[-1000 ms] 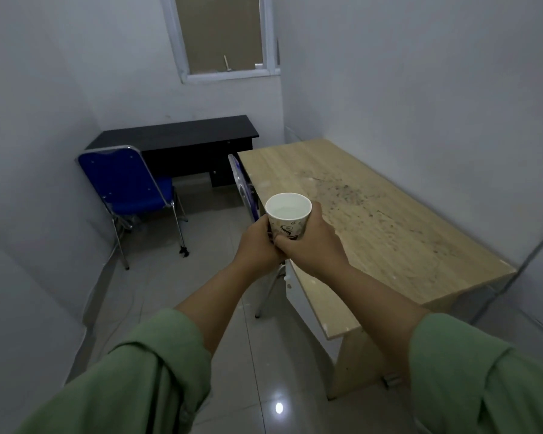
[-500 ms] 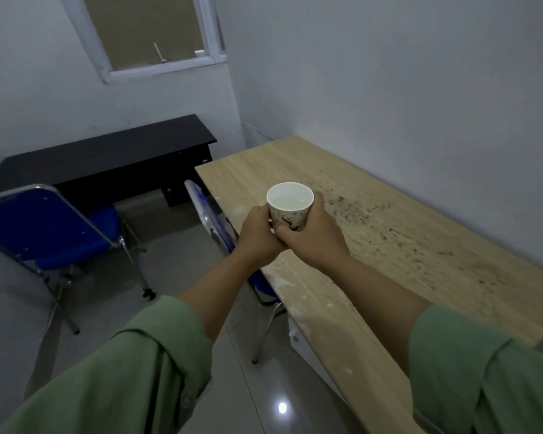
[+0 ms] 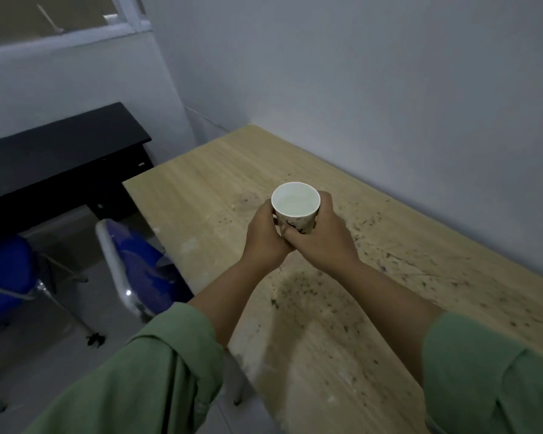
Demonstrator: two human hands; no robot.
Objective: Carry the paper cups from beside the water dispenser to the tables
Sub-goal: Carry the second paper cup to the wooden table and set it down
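A white paper cup with a dark print on its side is held upright above the light wooden table. My left hand wraps its left side and my right hand wraps its right side, fingers meeting under the cup. The cup seems to hold clear liquid. It hangs over the stained middle of the tabletop, clear of the surface.
A grey wall runs along the table's far side. A blue metal-framed chair is tucked against the table's left edge, and a second blue chair stands further left. A black desk sits under the window at the back.
I have come closer and turned right. The cup, held in both hands throughout, has gone from beside the table's left edge to above its middle.
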